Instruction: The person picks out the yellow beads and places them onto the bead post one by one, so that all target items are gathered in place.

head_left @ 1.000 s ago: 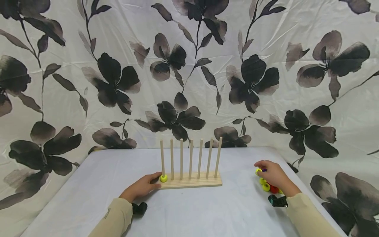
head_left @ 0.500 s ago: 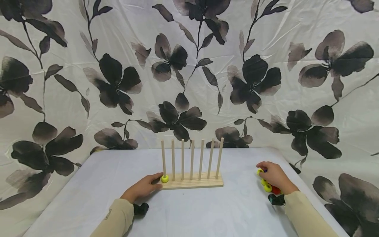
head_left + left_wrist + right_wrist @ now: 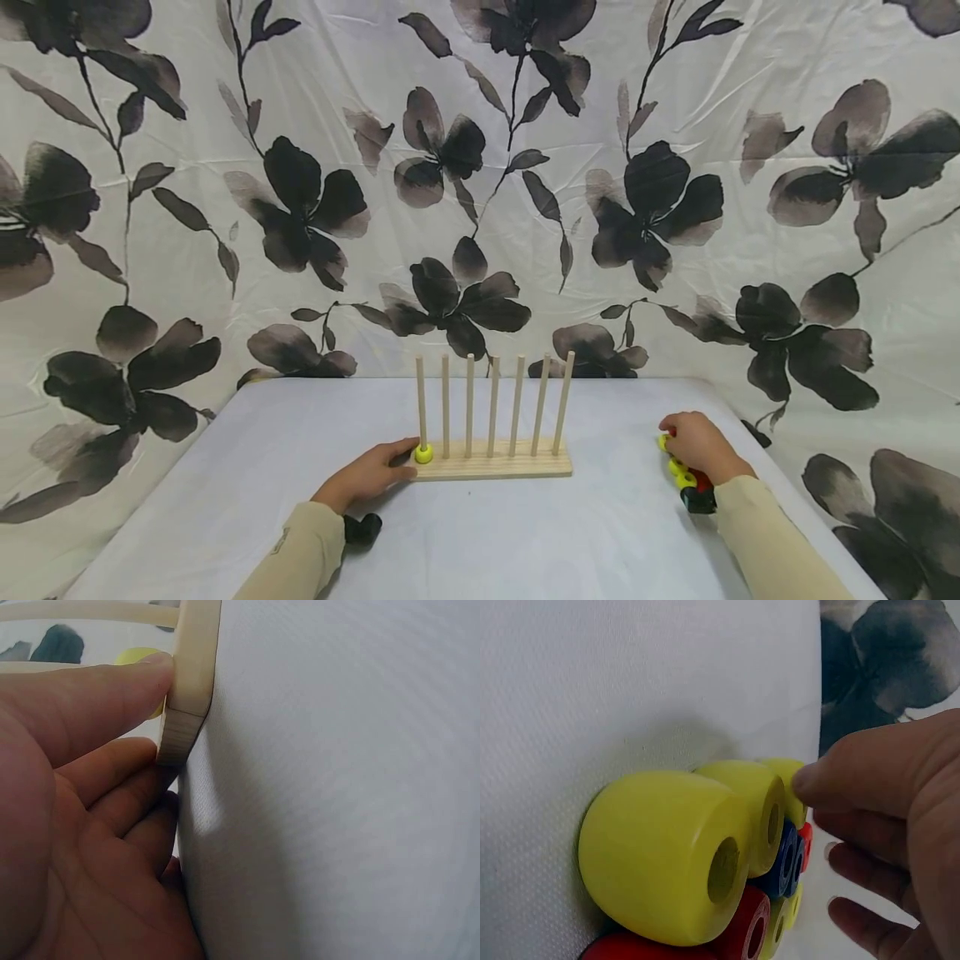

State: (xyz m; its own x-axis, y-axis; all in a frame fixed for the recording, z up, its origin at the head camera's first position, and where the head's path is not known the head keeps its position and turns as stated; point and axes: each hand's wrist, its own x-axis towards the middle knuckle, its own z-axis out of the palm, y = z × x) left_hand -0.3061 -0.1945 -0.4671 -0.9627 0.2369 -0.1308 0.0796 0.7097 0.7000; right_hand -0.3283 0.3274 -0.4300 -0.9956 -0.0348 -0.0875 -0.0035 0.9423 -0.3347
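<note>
My left hand (image 3: 367, 477) holds the left end of a wooden peg rack (image 3: 495, 469), thumb along its front edge and fingers behind. In the left wrist view the thumb (image 3: 112, 694) presses the end of the wooden base (image 3: 191, 682). One yellow bead (image 3: 423, 454) sits at the bottom of the leftmost peg. On the right, my right hand (image 3: 701, 446) is over a group of beads. In the right wrist view its thumb tip meets the farthest yellow bead (image 3: 784, 776), the other fingers loosely bent. No bead is visibly lifted.
Nearer yellow beads (image 3: 660, 855), blue beads (image 3: 784, 859) and red beads (image 3: 742, 922) lie close together beside the right hand. A white cloth (image 3: 525, 542) covers the table. Behind it hangs a floral curtain (image 3: 555, 192).
The view has turned slightly left, so everything appears shifted right. My right hand has moved slightly over the beads, and a red bead now shows near its fingertips. The left hand stays at the rack.
</note>
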